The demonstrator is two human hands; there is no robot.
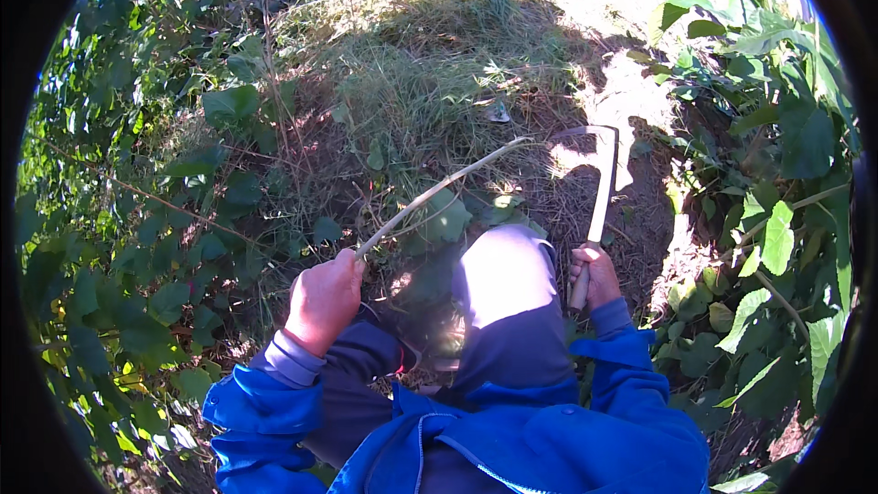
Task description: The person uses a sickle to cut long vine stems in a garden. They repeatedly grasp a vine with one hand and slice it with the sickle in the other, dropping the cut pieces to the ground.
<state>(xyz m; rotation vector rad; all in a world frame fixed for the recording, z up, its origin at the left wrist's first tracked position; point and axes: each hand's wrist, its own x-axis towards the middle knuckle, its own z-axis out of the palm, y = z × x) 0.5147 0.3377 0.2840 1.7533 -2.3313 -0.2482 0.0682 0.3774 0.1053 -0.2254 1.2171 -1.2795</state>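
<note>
My left hand (328, 300) is closed around the lower end of a long, bare plant stem (439, 186). The stem slants up to the right, and a thin side shoot branches off it. My right hand (595, 276) grips the pale wooden handle of a sickle (602, 199), held nearly upright beside my knee. Its thin curved blade (579, 130) points left at the top, a little to the right of the stem's far tip. Broad green leaves (442, 216) lie below the stem, in front of my raised knee (511, 274).
A heap of cut-looking grass (425, 75) covers the ground ahead. Dense leafy vines (137, 254) crowd the left side. Large-leaved plants (775, 240) with thick stalks stand on the right. A strip of sunlit bare soil (631, 89) runs between the grass and the right-hand plants.
</note>
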